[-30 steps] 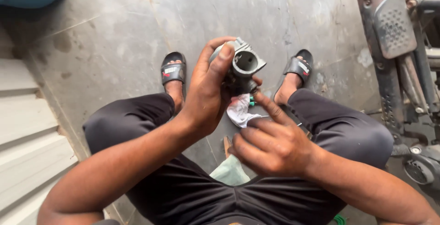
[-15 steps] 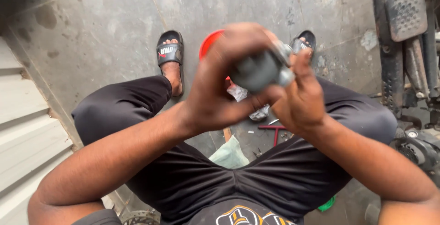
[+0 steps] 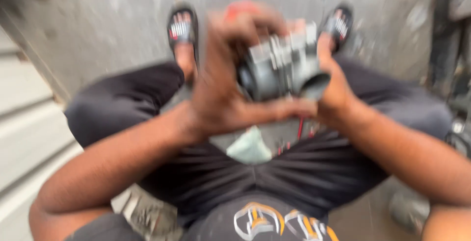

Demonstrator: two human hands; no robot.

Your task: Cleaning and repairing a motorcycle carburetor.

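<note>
The picture is heavily blurred by motion. I hold a grey metal engine part [image 3: 282, 66], with a round tube opening at its lower right, up close in front of my chest. My left hand [image 3: 223, 81] wraps around its left side and underside. My right hand [image 3: 333, 86] grips it from the right, thumb near the tube opening. Below the hands I see my black trousers [image 3: 147, 98] and both feet in black sandals [image 3: 182, 27] on the concrete floor. A pale green cloth [image 3: 250, 147] lies between my legs.
A red object [image 3: 240, 9] shows on the concrete floor [image 3: 108, 20] behind my left hand. Thin red tools [image 3: 299, 128] lie under the part. Grey steps [image 3: 29, 128] run along the left. Dark machine parts [image 3: 451, 49] stand at the right edge.
The part has been turned in both hands and now shows its ribbed side and tube opening; it sits closer to the camera. The white rag seen a second ago is out of sight.
</note>
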